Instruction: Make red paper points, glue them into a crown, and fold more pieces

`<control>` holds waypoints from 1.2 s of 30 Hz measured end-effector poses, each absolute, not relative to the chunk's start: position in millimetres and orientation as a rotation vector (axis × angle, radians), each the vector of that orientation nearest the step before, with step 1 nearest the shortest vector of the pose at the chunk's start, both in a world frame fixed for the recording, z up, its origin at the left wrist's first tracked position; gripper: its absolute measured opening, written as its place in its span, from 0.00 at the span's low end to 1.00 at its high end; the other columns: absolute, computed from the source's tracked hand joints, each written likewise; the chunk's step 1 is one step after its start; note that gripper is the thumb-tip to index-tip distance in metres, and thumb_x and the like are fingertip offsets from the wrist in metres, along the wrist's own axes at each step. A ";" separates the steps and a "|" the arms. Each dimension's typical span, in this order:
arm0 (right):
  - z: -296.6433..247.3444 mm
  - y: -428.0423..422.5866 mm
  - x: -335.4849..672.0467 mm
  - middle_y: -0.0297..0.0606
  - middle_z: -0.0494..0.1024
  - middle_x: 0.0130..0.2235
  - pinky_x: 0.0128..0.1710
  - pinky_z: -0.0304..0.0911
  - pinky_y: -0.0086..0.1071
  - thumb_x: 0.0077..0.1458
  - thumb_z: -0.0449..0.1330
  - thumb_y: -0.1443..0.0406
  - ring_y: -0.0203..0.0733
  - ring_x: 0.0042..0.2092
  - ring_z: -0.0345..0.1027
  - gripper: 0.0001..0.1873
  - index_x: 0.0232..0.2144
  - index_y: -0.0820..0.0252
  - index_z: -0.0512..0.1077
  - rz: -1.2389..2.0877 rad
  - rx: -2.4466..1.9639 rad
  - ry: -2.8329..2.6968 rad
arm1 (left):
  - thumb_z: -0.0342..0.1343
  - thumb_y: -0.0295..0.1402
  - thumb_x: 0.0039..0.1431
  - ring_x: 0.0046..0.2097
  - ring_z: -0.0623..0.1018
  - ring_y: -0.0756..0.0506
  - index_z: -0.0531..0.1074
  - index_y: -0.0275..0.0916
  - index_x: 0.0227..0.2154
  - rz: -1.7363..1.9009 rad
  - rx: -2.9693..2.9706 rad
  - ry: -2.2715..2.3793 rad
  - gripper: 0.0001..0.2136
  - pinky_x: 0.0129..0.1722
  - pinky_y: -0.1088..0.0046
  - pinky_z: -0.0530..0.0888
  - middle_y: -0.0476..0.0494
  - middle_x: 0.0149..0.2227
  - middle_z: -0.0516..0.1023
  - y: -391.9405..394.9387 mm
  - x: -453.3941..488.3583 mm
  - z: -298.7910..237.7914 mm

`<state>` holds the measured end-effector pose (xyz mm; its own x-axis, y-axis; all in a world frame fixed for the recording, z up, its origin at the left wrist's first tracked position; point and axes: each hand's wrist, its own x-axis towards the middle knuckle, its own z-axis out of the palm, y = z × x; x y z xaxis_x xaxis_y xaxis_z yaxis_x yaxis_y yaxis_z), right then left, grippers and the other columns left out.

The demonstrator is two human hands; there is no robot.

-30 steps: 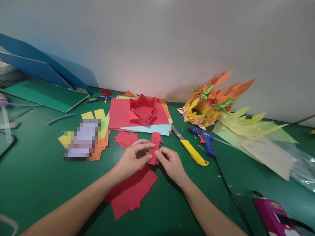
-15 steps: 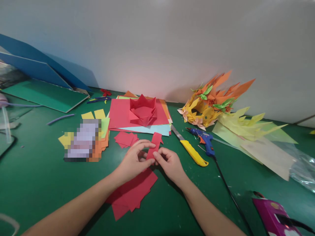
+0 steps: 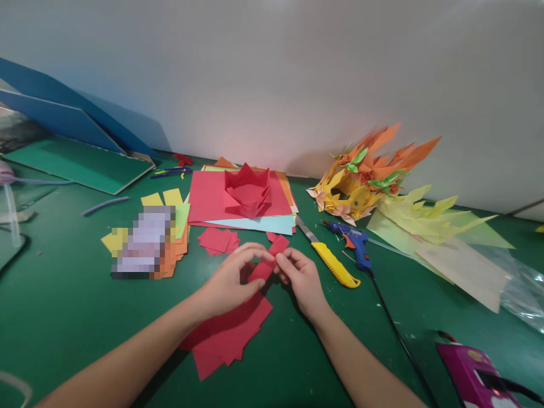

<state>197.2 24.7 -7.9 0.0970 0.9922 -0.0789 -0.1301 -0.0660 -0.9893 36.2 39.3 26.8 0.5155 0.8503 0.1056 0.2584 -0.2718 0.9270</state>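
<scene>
A folded strip of red paper (image 3: 279, 246) is held between my two hands, above the green table. My left hand (image 3: 238, 275) grips its lower left part between thumb and fingers. At its right edge, my right hand (image 3: 300, 275) pinches the paper with thumb and forefinger. Beneath my left wrist lies a fanned stack of red paper sheets (image 3: 238, 334). Small red paper squares (image 3: 219, 241) rest just beyond my left hand. Farther back, a red folded-paper crown (image 3: 247, 192) with pointed tips sits on a pile of coloured sheets (image 3: 204, 195).
Right of my hands are a yellow utility knife (image 3: 334, 263) with its blade out and a blue glue gun (image 3: 357, 243) with a black cord. Orange and yellow paper crowns (image 3: 365, 175) stand behind. A blurred-out rectangular object (image 3: 147, 241) lies left on paper squares; a purple box (image 3: 471, 368) is front right.
The red strip has tilted farther to the right in my hands. My right hand has shifted slightly right and up along its edge, and my left fingers have moved along it.
</scene>
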 end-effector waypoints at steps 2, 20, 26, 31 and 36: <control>-8.5 25.9 197.5 0.28 0.68 0.18 0.18 0.49 0.25 0.41 0.64 0.50 0.28 0.18 0.52 0.20 0.21 0.59 0.65 1.245 -1.197 -0.882 | 0.51 0.23 0.48 0.40 0.73 0.47 0.71 0.40 0.33 0.768 1.780 0.873 0.10 0.41 0.69 0.72 0.45 0.41 0.71 40.1 34.2 26.8; -4.4 22.5 192.1 0.31 0.73 0.21 0.21 0.60 0.26 0.42 0.64 0.55 0.31 0.20 0.60 0.14 0.26 0.59 0.71 1.221 -1.205 -1.117 | 0.55 0.31 0.50 0.30 0.76 0.47 0.67 0.40 0.36 0.796 1.720 1.258 0.09 0.34 0.70 0.71 0.51 0.29 0.77 42.1 35.9 19.6; -7.1 21.5 191.1 0.31 0.73 0.22 0.21 0.61 0.27 0.43 0.62 0.59 0.33 0.21 0.63 0.09 0.24 0.58 0.71 1.178 -1.208 -1.245 | 0.53 0.32 0.51 0.33 0.76 0.46 0.74 0.39 0.30 0.706 1.847 1.246 0.06 0.34 0.71 0.69 0.47 0.30 0.79 43.7 34.0 22.5; -8.9 20.7 191.1 0.33 0.75 0.24 0.25 0.64 0.29 0.45 0.62 0.60 0.36 0.24 0.67 0.07 0.25 0.58 0.73 1.118 -1.206 -1.284 | 0.51 0.31 0.48 0.29 0.73 0.47 0.72 0.38 0.24 0.653 1.910 1.298 0.06 0.29 0.74 0.67 0.48 0.25 0.76 42.8 34.8 25.5; -9.2 19.7 192.3 0.33 0.75 0.23 0.25 0.64 0.30 0.46 0.62 0.60 0.38 0.25 0.67 0.07 0.25 0.58 0.73 1.064 -1.226 -1.299 | 0.51 0.31 0.45 0.23 0.70 0.49 0.70 0.39 0.21 0.596 1.868 1.343 0.04 0.26 0.75 0.65 0.52 0.18 0.72 41.9 33.9 31.7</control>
